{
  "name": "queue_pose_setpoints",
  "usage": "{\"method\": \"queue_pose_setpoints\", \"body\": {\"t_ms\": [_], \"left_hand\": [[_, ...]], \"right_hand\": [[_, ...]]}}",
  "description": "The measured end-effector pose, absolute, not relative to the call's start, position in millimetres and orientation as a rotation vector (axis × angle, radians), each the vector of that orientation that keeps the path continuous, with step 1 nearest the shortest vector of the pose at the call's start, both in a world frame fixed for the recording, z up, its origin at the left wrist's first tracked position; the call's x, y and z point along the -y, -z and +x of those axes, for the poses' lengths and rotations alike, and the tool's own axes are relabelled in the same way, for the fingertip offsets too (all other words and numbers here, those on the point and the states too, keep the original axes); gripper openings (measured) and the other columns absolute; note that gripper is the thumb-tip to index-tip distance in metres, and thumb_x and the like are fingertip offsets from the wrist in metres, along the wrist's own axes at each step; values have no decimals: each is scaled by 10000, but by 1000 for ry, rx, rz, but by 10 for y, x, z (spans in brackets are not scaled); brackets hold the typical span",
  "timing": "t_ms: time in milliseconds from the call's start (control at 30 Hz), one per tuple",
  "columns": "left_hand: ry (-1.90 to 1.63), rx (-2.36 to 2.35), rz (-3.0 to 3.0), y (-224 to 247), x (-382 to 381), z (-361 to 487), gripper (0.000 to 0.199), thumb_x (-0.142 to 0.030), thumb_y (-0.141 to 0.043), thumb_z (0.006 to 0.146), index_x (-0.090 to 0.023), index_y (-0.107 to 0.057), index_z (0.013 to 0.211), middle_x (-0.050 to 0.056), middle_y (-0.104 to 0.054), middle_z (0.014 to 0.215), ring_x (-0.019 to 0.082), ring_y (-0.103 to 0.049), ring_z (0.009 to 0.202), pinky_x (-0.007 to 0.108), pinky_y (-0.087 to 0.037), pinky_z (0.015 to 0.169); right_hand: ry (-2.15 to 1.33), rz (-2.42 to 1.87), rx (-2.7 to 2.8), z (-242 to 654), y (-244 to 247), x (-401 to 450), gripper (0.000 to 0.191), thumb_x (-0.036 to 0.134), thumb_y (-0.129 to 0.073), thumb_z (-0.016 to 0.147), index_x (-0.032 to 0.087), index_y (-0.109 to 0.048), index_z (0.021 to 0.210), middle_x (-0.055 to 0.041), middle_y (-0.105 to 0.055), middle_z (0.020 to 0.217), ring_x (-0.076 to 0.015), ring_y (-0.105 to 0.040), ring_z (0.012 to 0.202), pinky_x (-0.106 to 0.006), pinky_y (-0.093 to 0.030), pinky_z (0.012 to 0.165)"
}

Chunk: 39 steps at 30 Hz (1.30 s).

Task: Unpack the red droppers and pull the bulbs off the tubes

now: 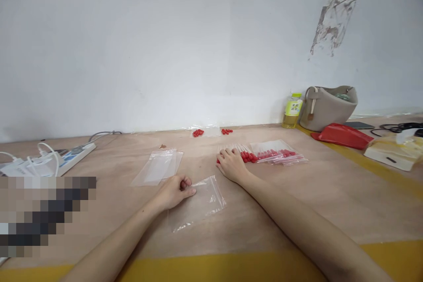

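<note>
Left hand (176, 191): curled at a clear zip bag (202, 208) on the table (317, 194), cannot tell if pinching | Right hand (231, 165): over red-tipped sticks (247, 157), grip hidden | Just right: filled bags (277, 153) | Beyond left hand: flat bags (157, 168)

Shows thin, glossy, crinkled clear plastic in the bag (203, 207) at the left hand (185, 187), with a like sheen on the flat bags (158, 168) just beyond that hand, and looks smooth and faintly shiny on the red tips (250, 157) beside the right hand (231, 163). Turns matt on the brown tabletop (297, 189) beneath both hands, glossy on the red pouch (343, 136) well to the right hand's right, and smooth, matt on the wall (165, 53) beyond both, rough and flaking at the peeled patch (339, 13).
</note>
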<state>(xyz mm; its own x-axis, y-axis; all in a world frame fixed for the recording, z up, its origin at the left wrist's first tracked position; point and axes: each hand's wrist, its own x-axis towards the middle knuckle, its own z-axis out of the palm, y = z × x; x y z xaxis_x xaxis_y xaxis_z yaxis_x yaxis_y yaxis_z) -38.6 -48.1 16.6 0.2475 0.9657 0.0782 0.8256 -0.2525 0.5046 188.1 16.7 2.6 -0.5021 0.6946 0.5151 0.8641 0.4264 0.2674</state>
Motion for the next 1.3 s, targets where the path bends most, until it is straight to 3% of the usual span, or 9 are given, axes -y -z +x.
{"method": "queue_pose_setpoints", "body": {"t_ms": [133, 333, 433, 533, 633, 733, 833, 900, 1300], "left_hand": [[-664, -1568, 2138, -110, 392, -441, 283, -466, -528, 695, -183, -515, 687, -32, -523, 598, 119, -481, 563, 217, -344, 517], [-1257, -1935, 1822, -174, -13, -1016, 357, -397, -495, 722, -189, -396, 995, -50, -515, 622, 118, -516, 476, 227, -382, 490], [-1119, -2266, 1784, -193, -149, -1322, 366, -333, -475, 752, -172, -369, 1063, -3, -565, 705, 149, -574, 551, 256, -426, 539], [-872, -2552, 1868, -191, -151, -1408, 349, -264, -473, 757, -138, -429, 1079, 106, -595, 868, 244, -593, 805, 345, -448, 682], [-851, -2644, 2001, -190, -86, -1285, 369, -242, -442, 783, -147, -476, 1138, 188, -461, 1194, 328, -428, 1120, 457, -350, 879], [-648, -2412, 2349, -174, -32, -1083, 404, -370, -345, 849, -281, -454, 1228, 89, -306, 1376, 316, -244, 1264, 504, -223, 979], [-326, -2102, 2453, -131, -13, -945, 456, -545, -284, 831, -392, -428, 1235, 19, -243, 1423, 335, -128, 1307, 573, -128, 987], [-255, -2049, 2406, -104, -16, -930, 488, -594, -263, 814, -399, -437, 1226, 31, -240, 1426, 349, -96, 1310, 602, -93, 977], [-625, -2085, 2641, -43, 139, -789, 457, -469, -256, 868, -270, -474, 1217, 103, -333, 1359, 276, -145, 1312, 535, -147, 1004]], "right_hand": [[727, -1296, 2263, 1910, -35, -110, 243, 333, -413, 857, 149, -562, 910, -111, -562, 1006, -226, -459, 910, -374, -264, 781], [644, -1366, 1957, 2354, -160, -91, 329, 357, -412, 843, 138, -512, 1068, -107, -564, 1084, -215, -477, 960, -373, -242, 857], [567, -1620, 1763, 2819, -191, -148, 367, 364, -432, 811, 127, -513, 1078, -124, -576, 1070, -241, -486, 980, -393, -257, 851], [324, -1998, 1534, 3294, -191, -207, 343, 410, -468, 754, 151, -584, 945, -124, -600, 994, -264, -512, 949, -397, -316, 799], [186, -2197, 1388, 3613, -183, -231, 428, 516, -481, 702, 181, -600, 939, -126, -593, 994, -295, -515, 956, -450, -325, 801], [132, -2291, 1332, 3724, -176, -233, 540, 610, -470, 664, 186, -595, 975, -139, -582, 1012, -321, -508, 978, -486, -314, 817], [70, -2363, 1324, 3721, -169, -235, 628, 673, -446, 640, 155, -606, 958, -166, -581, 998, -341, -512, 966, -501, -314, 812], [45, -2402, 1301, 3714, -166, -236, 665, 696, -440, 624, 131, -616, 926, -189, -578, 988, -356, -507, 965, -507, -319, 799], [142, -2321, 1454, 3499, -209, -181, 485, 616, -496, 648, 185, -683, 770, -173, -550, 1004, -361, -437, 1031, -527, -281, 814]]}}
